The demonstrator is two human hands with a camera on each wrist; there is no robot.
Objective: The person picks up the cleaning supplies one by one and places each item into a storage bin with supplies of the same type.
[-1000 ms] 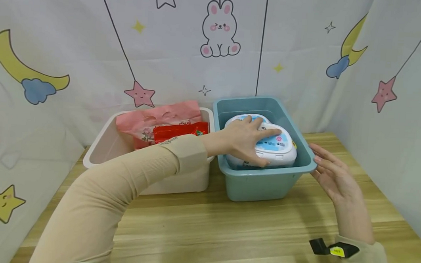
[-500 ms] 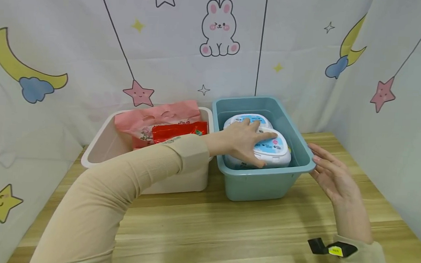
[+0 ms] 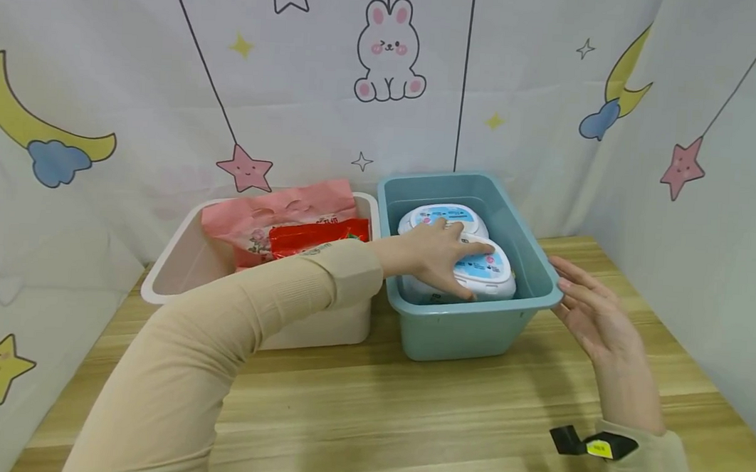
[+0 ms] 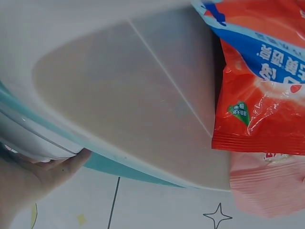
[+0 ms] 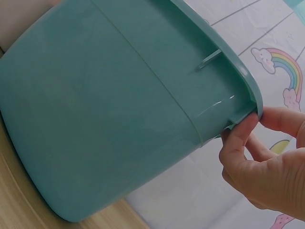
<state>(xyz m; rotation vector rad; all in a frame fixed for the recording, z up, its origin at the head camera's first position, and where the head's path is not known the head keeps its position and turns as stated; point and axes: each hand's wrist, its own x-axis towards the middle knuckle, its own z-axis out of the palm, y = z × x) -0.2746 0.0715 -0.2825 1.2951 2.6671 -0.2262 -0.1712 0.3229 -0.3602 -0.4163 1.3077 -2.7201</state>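
Observation:
A white lidded tub (image 3: 484, 266) with a blue label sits inside the teal bin (image 3: 456, 336), in front of a second white tub (image 3: 446, 214). My left hand (image 3: 431, 253) lies spread over the front tub, its index finger along the lid and its thumb at the front edge. In the left wrist view, part of that hand (image 4: 43, 179) touches a tub's side. My right hand (image 5: 267, 164) pinches the bin's rim at its near right corner, thumb and index finger on either side; in the head view this hand (image 3: 595, 315) stands right of the bin.
A pale bin (image 3: 341, 330) stands left of the teal one, holding a pink packet (image 3: 276, 213) and a red packet (image 4: 259, 109). My left forearm crosses above it. A printed curtain (image 3: 522, 58) hangs behind the wooden table (image 3: 375, 421).
The front tub has shifted left and settled lower inside the teal bin under my left hand, which moved slightly with it. My right hand has stayed at the rim.

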